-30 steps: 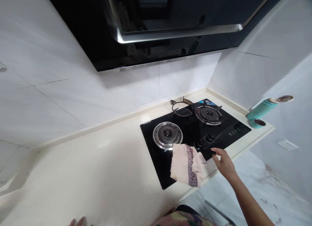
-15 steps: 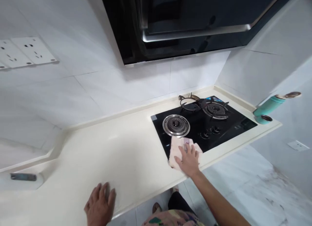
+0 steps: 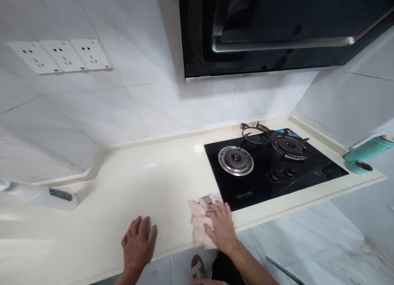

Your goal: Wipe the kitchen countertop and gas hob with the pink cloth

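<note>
My right hand (image 3: 221, 227) presses a pale pink cloth (image 3: 199, 221) against the cream countertop (image 3: 160, 194), its fingers holding the cloth's right side. The cloth is crumpled, with a purple patch, and lies beside the front left corner of the black glass gas cooktop (image 3: 246, 201). My left hand (image 3: 138, 242) rests palm down near the counter's front edge, fingers apart, with nothing in it. A bare left burner (image 3: 236, 160) shows on the cooktop; the right burner (image 3: 289, 147) carries a black pan support.
A loose pan support (image 3: 255, 138) sits behind the burners. At the right end stand a teal bottle (image 3: 367, 149) and a teal cup (image 3: 358, 167). A white bottle-like object (image 3: 40, 194) lies at left. The dark range hood (image 3: 261, 59) overhangs the cooktop.
My right hand has slid the cloth left, off the cooktop's front corner and onto the countertop. My left hand stays on the counter. The view has turned left.
</note>
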`<state>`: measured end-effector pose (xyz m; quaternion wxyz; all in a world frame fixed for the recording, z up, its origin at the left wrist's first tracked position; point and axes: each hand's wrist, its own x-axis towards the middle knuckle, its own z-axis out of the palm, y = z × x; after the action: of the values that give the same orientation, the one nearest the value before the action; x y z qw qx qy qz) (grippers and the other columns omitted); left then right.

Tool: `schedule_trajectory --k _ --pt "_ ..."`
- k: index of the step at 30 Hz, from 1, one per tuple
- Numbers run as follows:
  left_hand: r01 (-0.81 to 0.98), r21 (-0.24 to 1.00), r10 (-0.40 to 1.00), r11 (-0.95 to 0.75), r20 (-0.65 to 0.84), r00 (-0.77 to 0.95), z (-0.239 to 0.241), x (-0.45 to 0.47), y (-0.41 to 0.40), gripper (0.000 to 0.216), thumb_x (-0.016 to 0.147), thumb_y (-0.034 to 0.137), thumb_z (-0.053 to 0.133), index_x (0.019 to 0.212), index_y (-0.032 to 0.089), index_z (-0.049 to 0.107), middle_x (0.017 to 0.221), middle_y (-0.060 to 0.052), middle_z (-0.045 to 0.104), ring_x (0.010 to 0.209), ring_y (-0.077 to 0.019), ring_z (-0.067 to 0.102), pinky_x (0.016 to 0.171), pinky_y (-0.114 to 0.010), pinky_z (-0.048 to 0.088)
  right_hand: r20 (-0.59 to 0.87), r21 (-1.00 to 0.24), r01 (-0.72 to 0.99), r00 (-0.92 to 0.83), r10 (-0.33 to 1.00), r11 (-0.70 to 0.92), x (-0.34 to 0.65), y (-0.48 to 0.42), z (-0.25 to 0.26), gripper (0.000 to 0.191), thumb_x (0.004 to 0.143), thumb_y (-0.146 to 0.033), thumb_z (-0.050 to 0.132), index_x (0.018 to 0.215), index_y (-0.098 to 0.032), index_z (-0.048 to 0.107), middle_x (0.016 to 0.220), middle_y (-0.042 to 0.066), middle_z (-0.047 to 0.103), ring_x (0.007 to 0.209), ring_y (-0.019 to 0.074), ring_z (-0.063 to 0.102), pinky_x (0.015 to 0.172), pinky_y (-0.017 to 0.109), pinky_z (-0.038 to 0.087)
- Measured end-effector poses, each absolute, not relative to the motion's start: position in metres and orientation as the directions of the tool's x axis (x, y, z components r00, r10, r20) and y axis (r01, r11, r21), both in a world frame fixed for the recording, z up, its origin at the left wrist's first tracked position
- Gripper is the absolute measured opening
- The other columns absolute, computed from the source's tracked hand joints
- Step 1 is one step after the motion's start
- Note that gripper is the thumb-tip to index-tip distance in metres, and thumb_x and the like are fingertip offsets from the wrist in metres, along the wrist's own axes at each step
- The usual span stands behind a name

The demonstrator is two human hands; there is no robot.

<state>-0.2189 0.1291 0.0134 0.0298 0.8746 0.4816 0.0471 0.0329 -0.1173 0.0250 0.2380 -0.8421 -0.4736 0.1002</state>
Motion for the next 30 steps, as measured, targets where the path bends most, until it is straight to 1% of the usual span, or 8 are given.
schedule_trajectory --k 3,6,11,16,21,25,28,30 --pt "0.837 0.101 0.843 -0.538 0.052 0.535 0.014 -0.219 0.127 0.054 0.105 0.046 0.034 0.143 0.019 0.061 0.161 -0.016 0.049 0.152 -0.0319 0.038 0.12 -0.053 0.032 0.133 -0.407 0.761 0.597 0.791 -0.506 0.04 -0.143 0.01 0.031 0.098 -0.037 0.054 0.121 -0.026 0.072 0.148 0.009 0.061 0.151 0.0328 0.038 0.129 0.062 0.015" --pt "0.832 0.109 0.839 -0.544 0.067 0.539 0.012 -0.219 0.126 0.053 0.104 0.045 0.037 0.143 0.019 0.062 0.161 -0.016 0.049 0.152 -0.0323 0.037 0.121 -0.054 0.032 0.155 -0.363 0.777 0.595 0.789 -0.514 0.028 -0.143 -0.006 0.039 0.096 -0.034 0.054 0.13 -0.026 0.07 0.156 0.009 0.055 0.153 0.0356 0.035 0.128 0.061 0.021" --pt "0.831 0.126 0.841 -0.541 0.095 0.533 0.005 -0.223 0.125 0.052 0.102 0.043 0.04 0.143 0.02 0.063 0.16 -0.015 0.052 0.152 -0.0321 0.039 0.12 -0.053 0.033 0.047 -0.317 0.756 0.615 0.787 -0.572 0.03 -0.095 -0.011 0.061 0.09 -0.042 0.061 0.149 -0.026 0.059 0.167 0.012 0.042 0.156 0.0448 0.028 0.125 0.065 0.021" --pt "0.822 0.133 0.833 -0.553 0.109 0.543 -0.001 -0.229 0.127 0.051 0.1 0.045 0.044 0.141 0.022 0.066 0.159 -0.013 0.054 0.15 -0.0319 0.043 0.119 -0.052 0.036 0.006 -0.264 0.736 0.648 0.762 -0.624 0.081 -0.023 0.021 0.061 0.096 -0.044 0.052 0.152 -0.021 0.056 0.166 0.015 0.042 0.154 0.0438 0.032 0.124 0.061 0.023" --pt "0.822 0.124 0.831 -0.556 0.123 0.543 -0.003 -0.232 0.129 0.05 0.099 0.045 0.047 0.14 0.025 0.067 0.157 -0.012 0.057 0.149 -0.0308 0.046 0.118 -0.05 0.038 -0.027 -0.274 0.707 0.672 0.74 -0.652 0.092 0.039 0.038 0.064 0.1 -0.04 0.047 0.157 -0.011 0.047 0.168 0.024 0.035 0.155 0.0472 0.026 0.124 0.066 0.015" --pt "0.817 0.115 0.823 -0.566 0.146 0.549 -0.007 -0.234 0.129 0.05 0.098 0.044 0.049 0.14 0.024 0.068 0.156 -0.013 0.058 0.148 -0.0312 0.048 0.117 -0.05 0.039 -0.064 -0.316 0.776 0.556 0.829 -0.545 0.038 0.061 0.033 0.071 0.098 -0.052 0.053 0.16 -0.018 0.045 0.171 0.019 0.03 0.158 0.045 0.023 0.126 0.065 0.014" --pt "0.813 0.114 0.816 -0.572 0.18 0.549 -0.013 -0.236 0.129 0.048 0.098 0.042 0.051 0.139 0.026 0.068 0.155 -0.011 0.059 0.146 -0.0305 0.05 0.116 -0.05 0.041 -0.049 -0.427 0.843 0.341 0.939 -0.328 -0.015 0.053 0.024 0.079 0.096 -0.063 0.055 0.162 -0.023 0.041 0.174 0.014 0.022 0.16 0.0447 0.016 0.127 0.067 0.014" --pt "0.808 0.114 0.81 -0.578 0.199 0.551 -0.017 -0.237 0.13 0.047 0.096 0.041 0.052 0.138 0.028 0.069 0.154 -0.01 0.06 0.145 -0.0298 0.051 0.116 -0.049 0.042 0.012 -0.501 0.846 0.219 0.976 -0.184 -0.039 0.04 0.017 0.078 0.097 -0.06 0.055 0.165 -0.029 0.035 0.175 0.01 0.016 0.161 0.0438 0.014 0.127 0.069 0.015"
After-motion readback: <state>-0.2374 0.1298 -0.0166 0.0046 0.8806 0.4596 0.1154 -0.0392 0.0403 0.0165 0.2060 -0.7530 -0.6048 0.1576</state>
